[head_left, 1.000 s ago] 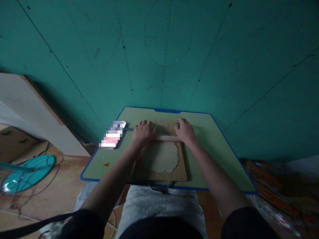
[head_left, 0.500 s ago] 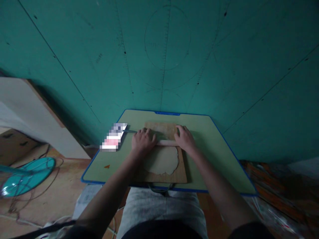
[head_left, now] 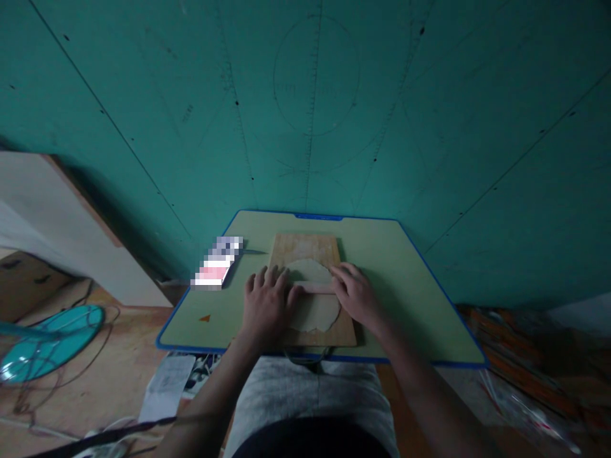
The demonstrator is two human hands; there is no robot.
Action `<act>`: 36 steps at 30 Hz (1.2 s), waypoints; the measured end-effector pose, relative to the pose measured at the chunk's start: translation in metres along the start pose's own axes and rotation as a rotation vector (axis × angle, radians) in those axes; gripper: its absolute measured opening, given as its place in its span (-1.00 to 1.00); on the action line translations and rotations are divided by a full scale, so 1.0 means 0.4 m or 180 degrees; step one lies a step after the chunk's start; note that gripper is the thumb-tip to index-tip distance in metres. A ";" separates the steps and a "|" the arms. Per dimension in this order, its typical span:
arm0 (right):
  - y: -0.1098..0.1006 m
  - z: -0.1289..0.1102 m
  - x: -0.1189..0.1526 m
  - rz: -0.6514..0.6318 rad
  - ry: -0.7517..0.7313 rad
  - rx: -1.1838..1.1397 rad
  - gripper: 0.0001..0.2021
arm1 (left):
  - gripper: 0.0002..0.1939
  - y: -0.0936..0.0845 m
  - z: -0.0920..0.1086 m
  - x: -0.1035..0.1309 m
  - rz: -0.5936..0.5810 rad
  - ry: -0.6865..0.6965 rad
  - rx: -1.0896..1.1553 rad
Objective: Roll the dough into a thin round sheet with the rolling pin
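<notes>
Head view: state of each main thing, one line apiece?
Dough, flattened, edge ragged.
Rolling pin, lying across the dough.
Left hand, spread over the rolling pin's left end.
Right hand, bent over the other end.
Table, standing.
Wooden board, flat on the table.
Pixelated object, on the table, details unreadable.

Rolling pin (head_left: pixel 314 288) on dough (head_left: pixel 312 314), dough on board (head_left: pixel 305 245), board on table (head_left: pixel 405 299)

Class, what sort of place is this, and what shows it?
Perhaps a work corner in an unfinished room: a bare, marked-up green wall, cables on the floor, and a blue-edged table near that wall.
</notes>
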State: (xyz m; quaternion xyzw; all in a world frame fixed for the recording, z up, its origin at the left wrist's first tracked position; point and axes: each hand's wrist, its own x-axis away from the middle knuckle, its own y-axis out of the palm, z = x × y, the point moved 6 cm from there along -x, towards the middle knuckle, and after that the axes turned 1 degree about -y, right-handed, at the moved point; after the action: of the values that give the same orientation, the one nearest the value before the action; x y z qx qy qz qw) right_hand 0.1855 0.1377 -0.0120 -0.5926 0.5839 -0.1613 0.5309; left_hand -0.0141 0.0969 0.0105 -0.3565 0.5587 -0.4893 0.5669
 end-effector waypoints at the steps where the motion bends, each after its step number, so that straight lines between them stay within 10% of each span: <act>1: -0.004 -0.006 0.008 -0.0016 -0.0013 -0.0004 -0.65 | -0.55 0.000 0.001 0.013 0.0048 0.0018 -0.0017; 14: -0.027 -0.040 0.111 0.0021 -0.0206 -0.0421 -0.67 | -0.46 0.025 -0.009 0.125 0.0601 0.0442 0.0343; 36: -0.022 -0.010 0.131 0.0325 0.0248 -0.1113 -0.65 | -0.45 0.024 -0.032 0.135 0.0574 0.0409 0.1036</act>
State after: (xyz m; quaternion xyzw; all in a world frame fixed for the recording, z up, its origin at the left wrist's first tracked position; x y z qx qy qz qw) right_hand 0.2009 0.0887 -0.0257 -0.6388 0.6525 -0.0531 0.4042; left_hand -0.0308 0.0500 -0.0156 -0.1767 0.5369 -0.5422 0.6217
